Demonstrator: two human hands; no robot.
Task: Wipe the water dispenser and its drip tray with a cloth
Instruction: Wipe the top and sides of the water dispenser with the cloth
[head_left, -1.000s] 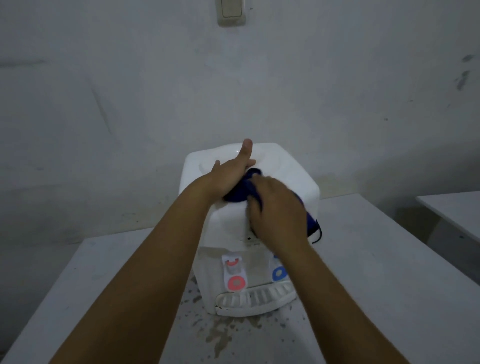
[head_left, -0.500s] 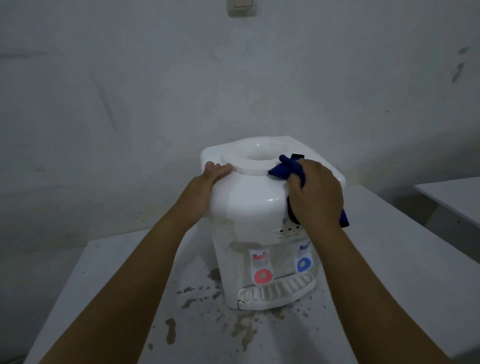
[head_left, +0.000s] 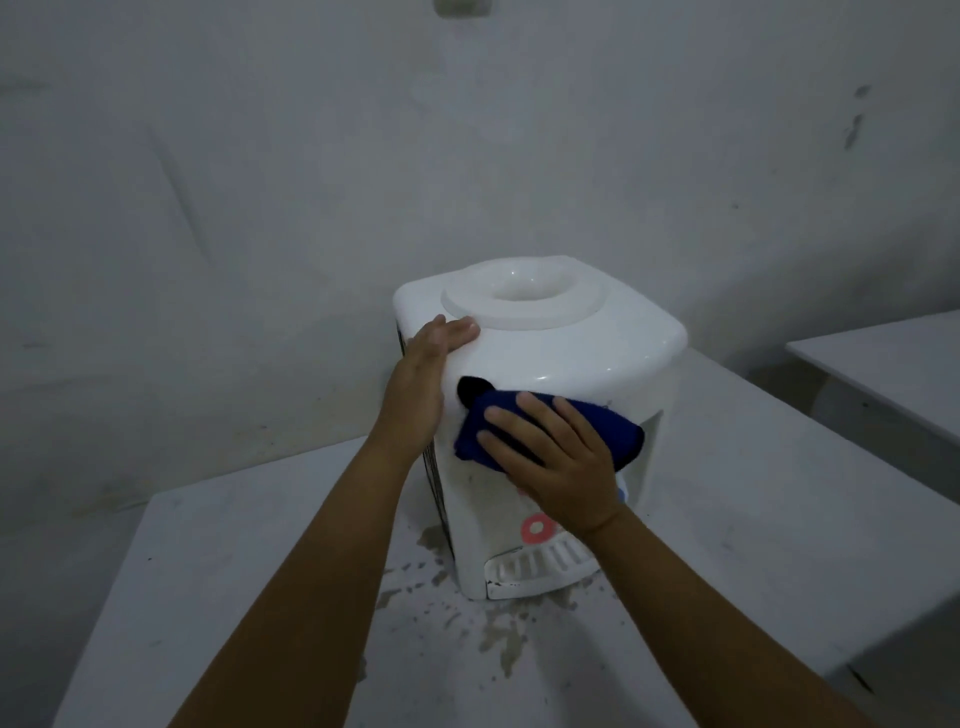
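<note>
A person's right hand (head_left: 558, 462), fingers spread flat, presses a blue cloth (head_left: 545, 431) against the upper front of a white water dispenser (head_left: 545, 358) standing on a gray tabletop (head_left: 753, 519), while the left hand (head_left: 423, 379) lies open against the dispenser's top left corner, fingers straight and gripping nothing, steadying it. The slatted drip tray (head_left: 537, 566) at the base sits below the right wrist, not touched by the cloth. A hard sideways push could slide or tip the light, bottle-less dispenser, since only an open palm braces it; the wet splashes (head_left: 498, 629) on the tabletop in front of it may make the base slip more easily. In view: one dispenser, one cloth, one drip tray, two hands, one red tap ring (head_left: 536, 528), and a second table (head_left: 883, 369) at far right.
</note>
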